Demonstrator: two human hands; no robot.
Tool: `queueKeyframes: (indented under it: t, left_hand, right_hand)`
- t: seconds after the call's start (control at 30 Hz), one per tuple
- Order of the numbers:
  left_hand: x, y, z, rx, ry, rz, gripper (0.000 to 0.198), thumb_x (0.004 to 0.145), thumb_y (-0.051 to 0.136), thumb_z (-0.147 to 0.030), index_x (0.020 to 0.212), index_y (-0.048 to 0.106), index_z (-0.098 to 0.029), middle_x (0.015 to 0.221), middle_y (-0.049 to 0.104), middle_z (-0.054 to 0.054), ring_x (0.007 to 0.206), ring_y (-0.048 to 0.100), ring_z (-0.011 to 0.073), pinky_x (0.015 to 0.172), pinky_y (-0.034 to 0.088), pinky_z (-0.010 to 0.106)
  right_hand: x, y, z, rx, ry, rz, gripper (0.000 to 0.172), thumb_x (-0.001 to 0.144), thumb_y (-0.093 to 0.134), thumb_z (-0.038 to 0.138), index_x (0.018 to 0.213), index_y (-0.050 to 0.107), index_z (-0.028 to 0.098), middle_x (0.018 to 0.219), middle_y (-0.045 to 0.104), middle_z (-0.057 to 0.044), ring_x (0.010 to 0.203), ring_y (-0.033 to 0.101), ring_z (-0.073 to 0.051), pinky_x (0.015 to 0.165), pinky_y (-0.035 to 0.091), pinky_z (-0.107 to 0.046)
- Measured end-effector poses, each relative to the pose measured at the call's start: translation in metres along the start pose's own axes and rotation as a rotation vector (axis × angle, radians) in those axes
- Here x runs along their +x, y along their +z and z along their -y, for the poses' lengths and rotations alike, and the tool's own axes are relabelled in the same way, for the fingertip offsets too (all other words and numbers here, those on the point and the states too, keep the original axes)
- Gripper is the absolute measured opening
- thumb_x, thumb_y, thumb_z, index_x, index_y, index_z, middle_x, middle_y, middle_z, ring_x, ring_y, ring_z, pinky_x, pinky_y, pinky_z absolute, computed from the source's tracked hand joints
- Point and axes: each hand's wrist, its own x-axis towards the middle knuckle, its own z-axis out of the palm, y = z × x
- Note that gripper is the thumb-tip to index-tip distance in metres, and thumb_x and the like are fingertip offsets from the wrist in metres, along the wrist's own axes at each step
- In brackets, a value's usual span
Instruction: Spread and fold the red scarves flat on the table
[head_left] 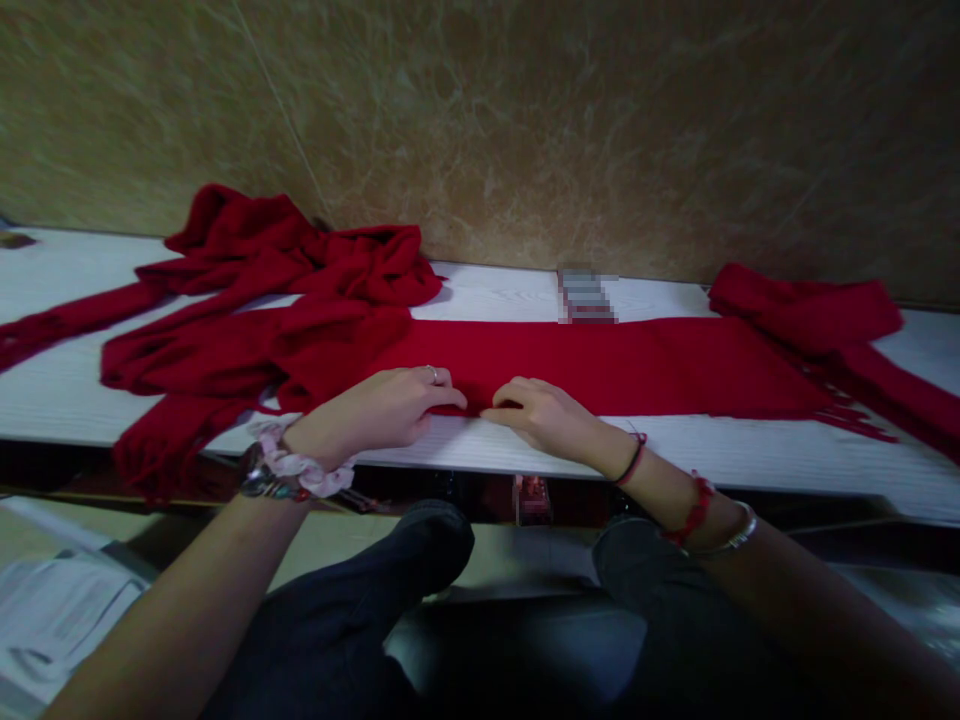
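Note:
A long red scarf [637,365] lies flat along the white table [750,455], its fringed end at the right. My left hand [375,408], with a ring and a pink scrunchie at the wrist, pinches the scarf's near edge with closed fingers. My right hand [541,412], wearing black and red bands and a silver bangle, grips the same edge just beside it. The two hands almost touch at the scarf's middle.
A heap of crumpled red scarves [285,270] lies at the left, one end hanging over the table's front. Another folded red scarf [806,310] rests at the right. A brown marbled wall [525,120] backs the table. My dark-trousered knees [420,570] are below the table's edge.

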Motion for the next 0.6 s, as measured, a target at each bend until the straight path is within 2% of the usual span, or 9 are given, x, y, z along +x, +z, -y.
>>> queueKeyframes:
  t: [0.1, 0.2, 0.33, 0.5, 0.57, 0.6]
  left_hand:
    - [0.005, 0.002, 0.0, -0.13, 0.06, -0.042, 0.026, 0.08, 0.046, -0.016, 0.099, 0.064, -0.016, 0.105, 0.06, 0.006, 0.098, 0.055, 0.0153, 0.091, 0.043, 0.027]
    - [0.015, 0.01, -0.002, -0.163, 0.024, -0.114, 0.027, 0.087, 0.038, -0.019, 0.092, 0.063, -0.014, 0.098, 0.06, 0.006, 0.091, 0.055, 0.0142, 0.087, 0.044, 0.027]
    - [0.022, 0.019, -0.005, 0.002, -0.109, -0.148, 0.032, 0.089, 0.034, -0.016, 0.111, 0.058, -0.016, 0.106, 0.056, 0.009, 0.095, 0.054, 0.0172, 0.083, 0.045, 0.03]
    - [0.022, 0.017, -0.012, 0.248, -0.437, -0.124, 0.04, 0.091, 0.031, -0.021, 0.126, 0.05, -0.018, 0.106, 0.055, 0.015, 0.091, 0.056, 0.0249, 0.069, 0.047, 0.034]
    - [0.026, 0.017, -0.016, 0.278, -0.502, -0.134, 0.041, 0.092, 0.031, -0.025, 0.127, 0.05, -0.019, 0.113, 0.054, 0.017, 0.098, 0.054, 0.0291, 0.073, 0.047, 0.039]
    - [0.029, 0.018, -0.018, 0.264, -0.488, -0.139, 0.041, 0.092, 0.031, -0.026, 0.129, 0.049, -0.02, 0.121, 0.051, 0.018, 0.105, 0.052, 0.0309, 0.077, 0.046, 0.042]
  right_hand:
    - [-0.004, -0.001, -0.001, 0.118, 0.014, -0.006, 0.031, 0.086, 0.048, 0.009, 0.11, 0.064, 0.018, 0.104, 0.06, -0.01, 0.095, 0.05, -0.019, 0.083, 0.041, -0.035]
    - [-0.005, -0.002, -0.001, 0.247, 0.049, -0.029, 0.029, 0.084, 0.049, 0.009, 0.105, 0.066, 0.017, 0.101, 0.061, -0.009, 0.096, 0.051, -0.018, 0.086, 0.042, -0.036]
    - [-0.004, -0.003, -0.001, 0.338, 0.079, -0.042, 0.024, 0.084, 0.05, 0.012, 0.101, 0.067, 0.015, 0.098, 0.061, -0.008, 0.094, 0.052, -0.017, 0.087, 0.043, -0.035]
    - [-0.002, -0.005, 0.001, 0.349, 0.086, -0.027, 0.024, 0.083, 0.051, 0.01, 0.101, 0.066, 0.013, 0.098, 0.061, -0.009, 0.094, 0.052, -0.017, 0.088, 0.041, -0.035]
    - [-0.002, -0.005, 0.001, 0.349, 0.084, -0.029, 0.024, 0.082, 0.051, 0.01, 0.101, 0.066, 0.012, 0.098, 0.061, -0.009, 0.094, 0.052, -0.017, 0.088, 0.041, -0.035]
    - [-0.002, -0.005, 0.001, 0.347, 0.084, -0.029, 0.024, 0.082, 0.051, 0.01, 0.1, 0.066, 0.012, 0.097, 0.061, -0.009, 0.093, 0.052, -0.017, 0.089, 0.041, -0.035]
